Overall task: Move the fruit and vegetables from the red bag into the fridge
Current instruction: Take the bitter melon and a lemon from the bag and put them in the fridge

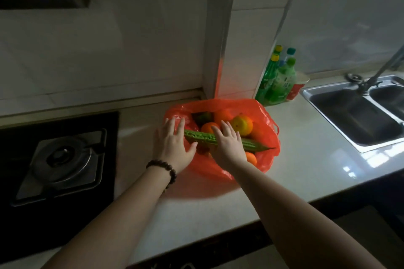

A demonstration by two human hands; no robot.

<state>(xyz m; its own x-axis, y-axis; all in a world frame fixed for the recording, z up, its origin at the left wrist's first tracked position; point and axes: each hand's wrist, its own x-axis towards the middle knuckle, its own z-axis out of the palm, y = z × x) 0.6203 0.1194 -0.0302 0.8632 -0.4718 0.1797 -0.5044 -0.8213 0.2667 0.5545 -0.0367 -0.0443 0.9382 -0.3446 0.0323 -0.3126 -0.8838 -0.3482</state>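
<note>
- Red bag [265, 120] sits open on the desk [306, 159], gourd [203, 136] lying across the oranges [242, 124].
- Left hand [172, 144] spread wide at the bag's edge, grip holding nothing.
- Right hand [227, 145] flat over the gourd, fingers straight.

Both bare forearms reach forward. The left hand [172, 144] spreads its straight fingers flat. The right hand [227, 145] does likewise, fingers extended.
</note>
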